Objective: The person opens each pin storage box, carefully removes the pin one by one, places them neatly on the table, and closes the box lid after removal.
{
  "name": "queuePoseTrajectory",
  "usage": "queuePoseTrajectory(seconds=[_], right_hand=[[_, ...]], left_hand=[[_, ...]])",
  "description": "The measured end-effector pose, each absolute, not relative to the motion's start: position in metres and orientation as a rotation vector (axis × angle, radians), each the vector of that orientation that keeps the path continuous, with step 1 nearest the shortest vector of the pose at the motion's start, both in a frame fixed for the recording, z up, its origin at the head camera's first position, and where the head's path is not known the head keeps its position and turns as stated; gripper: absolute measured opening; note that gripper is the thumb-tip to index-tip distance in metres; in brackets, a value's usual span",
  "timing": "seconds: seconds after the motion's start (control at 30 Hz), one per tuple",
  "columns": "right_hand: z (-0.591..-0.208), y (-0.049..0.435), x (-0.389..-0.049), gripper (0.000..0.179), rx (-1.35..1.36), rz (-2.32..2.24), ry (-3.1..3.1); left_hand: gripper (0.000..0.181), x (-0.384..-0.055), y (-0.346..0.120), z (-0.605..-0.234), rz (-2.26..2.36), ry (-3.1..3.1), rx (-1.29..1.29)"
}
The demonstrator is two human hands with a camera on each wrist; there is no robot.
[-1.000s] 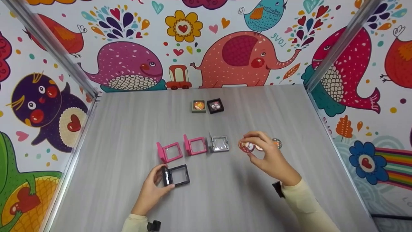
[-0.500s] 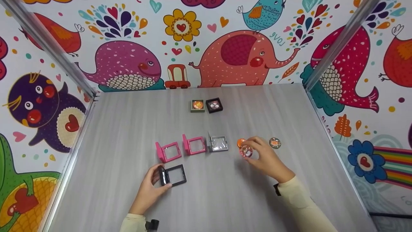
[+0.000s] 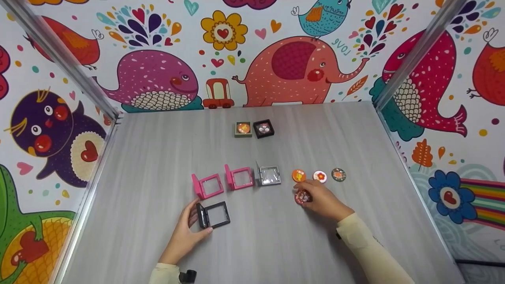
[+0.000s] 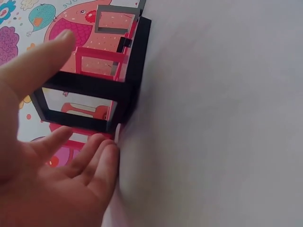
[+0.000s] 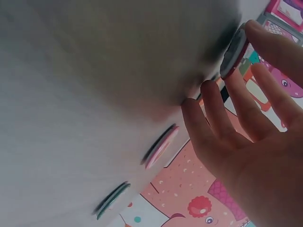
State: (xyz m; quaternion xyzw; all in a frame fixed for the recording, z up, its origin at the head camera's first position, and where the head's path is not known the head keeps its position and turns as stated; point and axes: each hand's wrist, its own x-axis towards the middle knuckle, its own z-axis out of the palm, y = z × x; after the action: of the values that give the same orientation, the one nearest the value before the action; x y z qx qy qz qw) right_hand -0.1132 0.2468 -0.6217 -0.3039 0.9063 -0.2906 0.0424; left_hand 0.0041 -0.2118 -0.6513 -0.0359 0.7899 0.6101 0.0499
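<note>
A round red badge [image 3: 302,196] with a patterned face is pinched by the thumb and forefinger of my right hand [image 3: 321,199]. In the right wrist view the badge [image 5: 235,53] stands tilted between those fingertips, its grey back showing. My left hand [image 3: 189,232] holds a black hinged display frame [image 3: 217,214] at its raised left half, thumb at the near corner and fingers behind. The frame lies open like a book, with a clear window. Beyond the right hand lie an orange badge [image 3: 299,175], a white flower badge [image 3: 319,176] and a green-rimmed badge [image 3: 338,174].
Two pink frames, one at left [image 3: 211,185] and another beside it [image 3: 241,178], stand open next to a grey frame [image 3: 269,175]. Farther back are a green frame [image 3: 243,129] and a black frame [image 3: 263,128], each with a badge inside. Printed walls enclose the table [image 3: 158,150].
My right hand has drawn the red badge toward the near side and lowered it, uncovering the orange and white badges. My left hand stays at the black frame.
</note>
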Motion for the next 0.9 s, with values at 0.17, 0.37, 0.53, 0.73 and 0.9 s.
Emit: queuePoseTrajectory(seconds=[0.17,0.37,0.53,0.73,0.9], right_hand=[[-0.620,0.243,-0.115,0.054,-0.994,-0.807,2.778],[-0.591,0.239,-0.143,0.048,-0.985,-0.866,2.755],[-0.566,0.219,-0.201,0.046,-0.989,-1.057,2.689],[-0.575,0.187,-0.274,0.051,-0.994,-0.989,2.776],[-0.594,0.165,-0.320,0.069,-0.857,-0.825,2.799]], left_hand=[[0.109,0.007,-0.215,-0.651,1.839,2.395,-0.105],[0.111,0.007,-0.216,-0.651,1.831,2.376,-0.086],[0.113,0.006,-0.217,-0.652,1.845,2.363,-0.111],[0.115,0.007,-0.214,-0.654,1.841,2.375,-0.089],[0.115,0.008,-0.210,-0.655,1.849,2.394,-0.075]])
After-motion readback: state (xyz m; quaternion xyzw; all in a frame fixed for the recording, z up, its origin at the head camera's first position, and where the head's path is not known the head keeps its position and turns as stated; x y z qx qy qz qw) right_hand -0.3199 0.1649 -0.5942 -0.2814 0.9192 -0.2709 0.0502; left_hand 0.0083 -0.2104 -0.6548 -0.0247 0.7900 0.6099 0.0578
